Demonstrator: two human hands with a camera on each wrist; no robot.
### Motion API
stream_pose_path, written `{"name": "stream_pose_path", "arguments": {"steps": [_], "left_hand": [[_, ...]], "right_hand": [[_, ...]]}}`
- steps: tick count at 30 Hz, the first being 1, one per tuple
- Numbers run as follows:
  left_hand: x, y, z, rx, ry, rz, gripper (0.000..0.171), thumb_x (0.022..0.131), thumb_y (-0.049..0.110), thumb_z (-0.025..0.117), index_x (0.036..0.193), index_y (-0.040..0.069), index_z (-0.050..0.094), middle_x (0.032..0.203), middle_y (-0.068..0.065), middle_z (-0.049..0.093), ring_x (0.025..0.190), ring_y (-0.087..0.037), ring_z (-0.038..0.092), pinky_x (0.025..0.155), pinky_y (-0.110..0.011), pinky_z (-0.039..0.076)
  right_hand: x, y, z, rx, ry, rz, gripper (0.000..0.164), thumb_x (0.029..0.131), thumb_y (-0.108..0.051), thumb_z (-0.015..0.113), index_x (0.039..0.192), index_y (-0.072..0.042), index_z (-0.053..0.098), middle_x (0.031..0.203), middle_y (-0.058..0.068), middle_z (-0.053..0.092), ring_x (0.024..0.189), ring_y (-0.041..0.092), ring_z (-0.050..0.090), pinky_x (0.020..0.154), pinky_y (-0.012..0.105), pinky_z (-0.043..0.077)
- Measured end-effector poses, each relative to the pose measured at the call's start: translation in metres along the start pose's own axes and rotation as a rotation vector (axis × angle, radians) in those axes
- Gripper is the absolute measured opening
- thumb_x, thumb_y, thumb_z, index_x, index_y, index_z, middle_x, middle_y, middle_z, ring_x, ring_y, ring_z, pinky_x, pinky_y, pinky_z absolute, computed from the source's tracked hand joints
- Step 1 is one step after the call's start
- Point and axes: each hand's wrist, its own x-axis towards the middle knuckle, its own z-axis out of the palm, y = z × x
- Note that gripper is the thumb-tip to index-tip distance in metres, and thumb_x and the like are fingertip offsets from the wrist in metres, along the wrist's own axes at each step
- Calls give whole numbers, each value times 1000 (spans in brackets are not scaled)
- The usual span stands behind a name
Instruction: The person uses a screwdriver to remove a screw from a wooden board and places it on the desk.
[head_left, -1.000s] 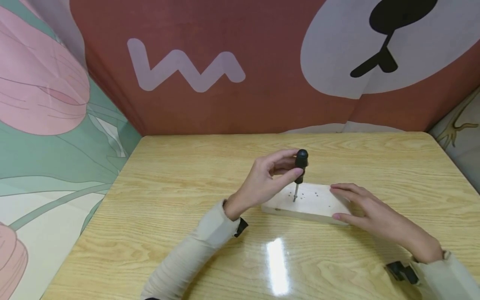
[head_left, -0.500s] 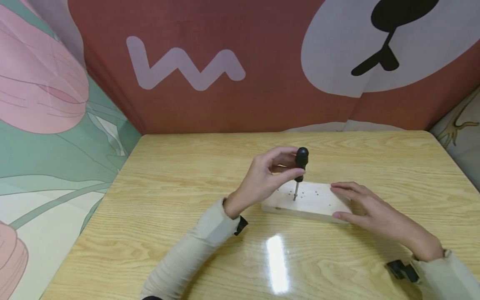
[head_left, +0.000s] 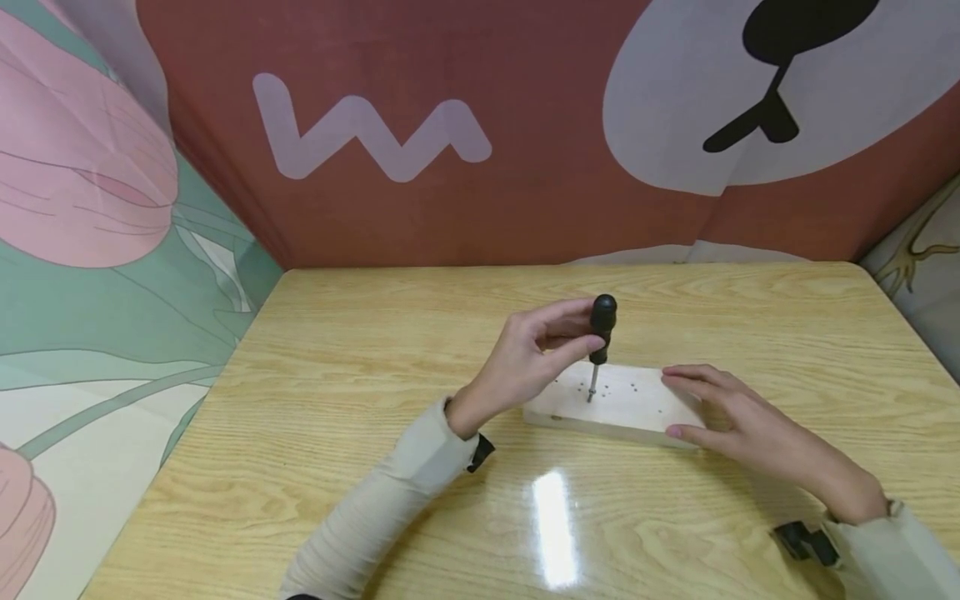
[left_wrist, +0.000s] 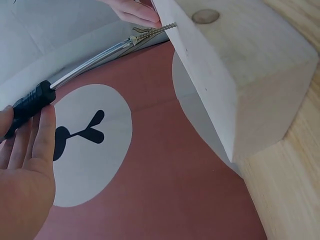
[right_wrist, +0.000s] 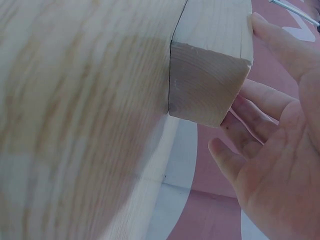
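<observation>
A pale wooden block (head_left: 630, 408) lies flat on the table, with several small holes in its top. One screw (left_wrist: 152, 33) stands upright in it, much of its thread exposed above the wood. The screwdriver (head_left: 603, 321) has a black handle, and its shaft meets the screw head. My left hand (head_left: 517, 362) pinches that handle between thumb and fingers, from the left side. At the block's right end, my right hand (head_left: 738, 417) holds the wood, thumb at the near edge and fingers at the far edge. In the right wrist view, the block's end grain (right_wrist: 207, 82) shows beside the fingers.
The wood-grain table (head_left: 360, 358) extends around the block, with a bright light reflection near its front. Behind it hangs a red cloth (head_left: 525, 217) with a cartoon print; patterned cloth (head_left: 90, 333) covers the left side. Both wrists wear black camera mounts (head_left: 806, 542).
My left fingers shift slightly around the screwdriver handle, loosening and closing on it again. The right hand and the block stay where they were.
</observation>
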Motion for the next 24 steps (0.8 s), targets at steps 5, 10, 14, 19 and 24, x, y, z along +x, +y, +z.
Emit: {"name": "stream_pose_path", "arguments": {"steps": [5,10,14,19,24], "left_hand": [[1,-1,1,-30,19,19,40,87,-3,72,126,-6,61,112,-24,71,98,-24,72,82,-30,61],[0,-2,2,-40,21,29,37,90,-3,69,126,-6,61,113,-24,69,101,-24,71,86,-30,60],[-1,-2,2,-47,-17,25,37,93,-3,63,129,-7,57,119,-26,67,108,-29,70,91,-29,58],[-2,-3,1,-35,-39,29,39,92,-3,65,130,-6,56,117,-26,69,103,-29,71,89,-28,59],[-1,-4,1,-5,-8,40,42,88,-2,72,128,-4,59,111,-22,70,95,-20,71,84,-28,60]], "right_hand": [[0,0,0,-1,2,4,58,87,-31,77,137,-8,57,139,11,53,128,34,49,93,38,44],[0,-1,0,0,-1,11,59,87,-31,77,137,-8,57,139,11,54,128,34,50,93,44,45],[0,-1,0,7,-5,16,59,87,-31,77,138,-8,57,139,11,54,128,35,50,93,46,45],[0,0,1,1,3,9,59,87,-31,77,137,-9,57,139,11,54,128,34,50,94,37,44],[0,0,1,9,-7,17,59,87,-31,77,137,-8,57,140,12,53,129,36,48,93,49,44]]}}
